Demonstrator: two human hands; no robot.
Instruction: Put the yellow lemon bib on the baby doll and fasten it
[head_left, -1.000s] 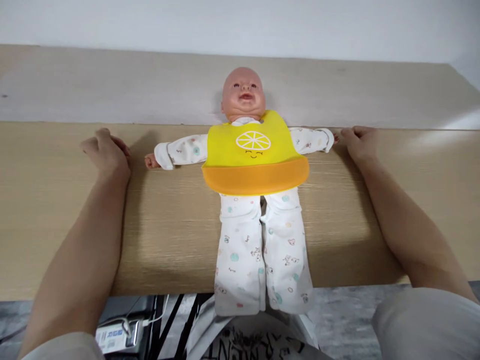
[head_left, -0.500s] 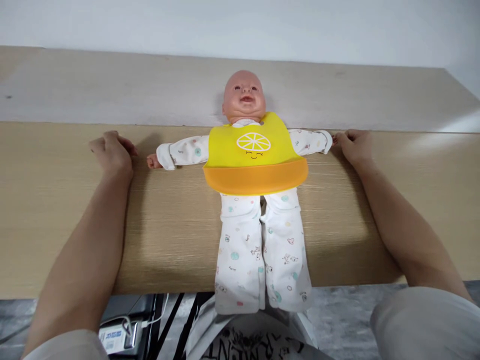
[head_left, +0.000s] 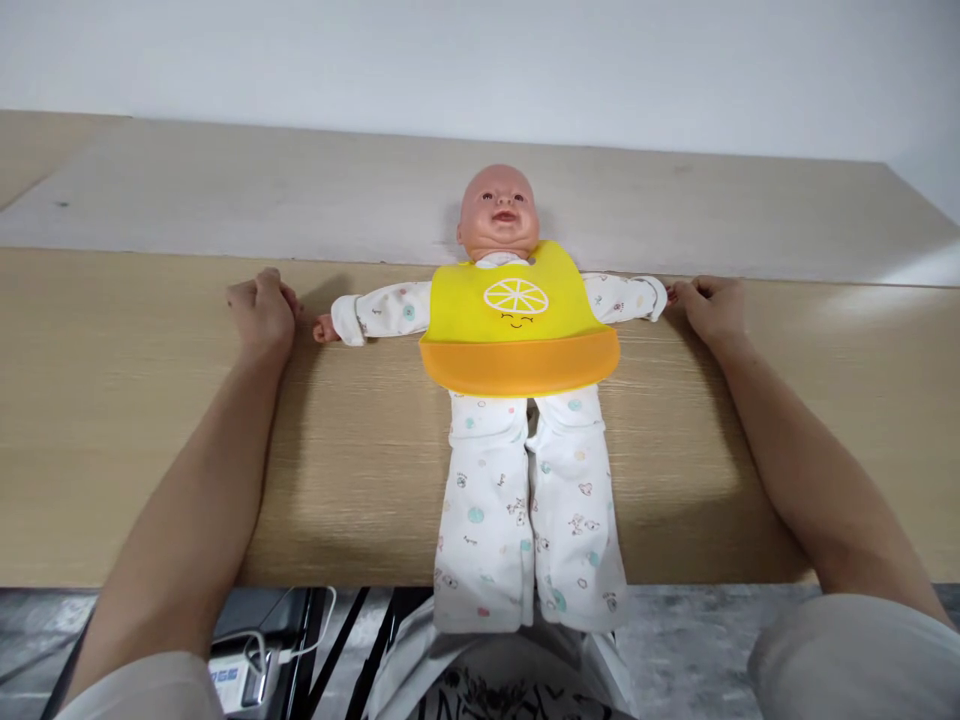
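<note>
Yellow silicone bib [head_left: 519, 318] with an orange catch pocket, and it's fastened on the doll [head_left: 501, 212], so the dressing looks done to me. Printed white top, matching trousers [head_left: 525, 520], bib over the lot, nothing visibly loose or half on. The doll lies flat on its back in the middle of the wooden desk [head_left: 112, 420], head toward the wall, arms straight out to the sides, trouser legs hanging over the front edge.

What looks unfinished is whatever the hands are up to. The left hand [head_left: 260, 312] rests knuckles-up on the desk, fingers curled in on nothing, near the doll's bare little hand [head_left: 324, 328] but not touching it. The right hand [head_left: 709, 308] sits right at the other sleeve cuff [head_left: 654, 297], fingers curled in too. The tips are at the doll's hand there, but I can't tell if they're pinching it or just touching.

Writing-wise: no words on the bib, just a drawn lemon slice and a smiley mouth. A white power block [head_left: 238, 680] under the desk has a blue label, too small to read. Dark lettering on the person's shirt [head_left: 487, 698] is cut off at the bottom, so I can't make that out either.
</note>
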